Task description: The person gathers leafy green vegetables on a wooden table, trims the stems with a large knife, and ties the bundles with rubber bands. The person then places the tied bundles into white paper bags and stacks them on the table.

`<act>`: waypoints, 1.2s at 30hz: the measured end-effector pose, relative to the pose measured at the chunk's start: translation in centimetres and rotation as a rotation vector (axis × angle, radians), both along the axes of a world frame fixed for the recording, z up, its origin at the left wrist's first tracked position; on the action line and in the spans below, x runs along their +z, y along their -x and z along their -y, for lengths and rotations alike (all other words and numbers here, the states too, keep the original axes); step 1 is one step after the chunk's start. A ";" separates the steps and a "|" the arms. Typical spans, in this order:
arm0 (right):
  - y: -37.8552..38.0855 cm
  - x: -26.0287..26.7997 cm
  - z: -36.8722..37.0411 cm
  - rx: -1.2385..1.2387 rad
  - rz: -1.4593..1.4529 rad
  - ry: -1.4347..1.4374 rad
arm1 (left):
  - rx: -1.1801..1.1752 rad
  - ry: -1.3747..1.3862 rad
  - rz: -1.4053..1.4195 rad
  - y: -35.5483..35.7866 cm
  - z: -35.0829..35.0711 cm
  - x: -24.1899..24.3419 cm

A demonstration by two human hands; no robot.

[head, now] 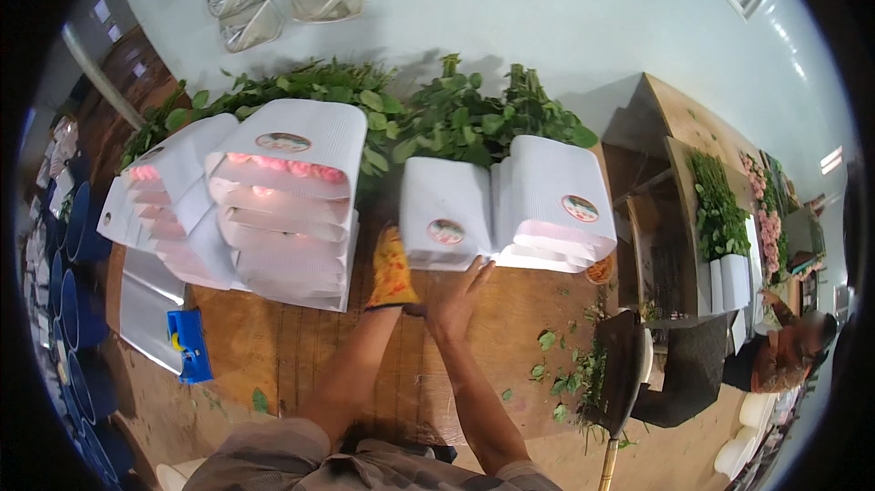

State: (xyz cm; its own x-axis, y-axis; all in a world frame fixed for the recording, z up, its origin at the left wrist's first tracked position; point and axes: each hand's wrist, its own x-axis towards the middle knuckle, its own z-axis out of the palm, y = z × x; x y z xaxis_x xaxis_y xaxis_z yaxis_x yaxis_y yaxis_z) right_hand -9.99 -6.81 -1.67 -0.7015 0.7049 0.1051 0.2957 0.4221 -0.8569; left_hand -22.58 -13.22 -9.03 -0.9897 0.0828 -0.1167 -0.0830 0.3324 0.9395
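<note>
My left hand [393, 271], in a yellow-orange patterned glove, lies along the left side of a flower bunch wrapped in white corrugated paper [446, 207]. My bare right hand [456, 303] touches that bunch's lower right corner with its fingertips. The bunch is held between both hands, its leafy stems [448, 105] pointing to the wall. An oval label sits on the wrap; the blooms inside are hidden. Close on the right stands a stack of similar wrapped bunches [557, 197]. To the left rises a taller stack [287, 211], with pink roses [294, 166] showing in its open ends.
A blue tape dispenser [190, 346] stands by clear plastic sheets [147, 300] at the wooden table's [321, 354] left. Leaf scraps [564, 382] and a tub of rubber bands [599, 270] lie right. Blue buckets [85, 310] line the left; another person [783, 354] works at right.
</note>
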 end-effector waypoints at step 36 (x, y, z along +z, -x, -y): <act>11.2 25.0 2.3 0.620 -0.515 0.467 | -0.280 -0.698 -0.656 6.9 22.9 32.7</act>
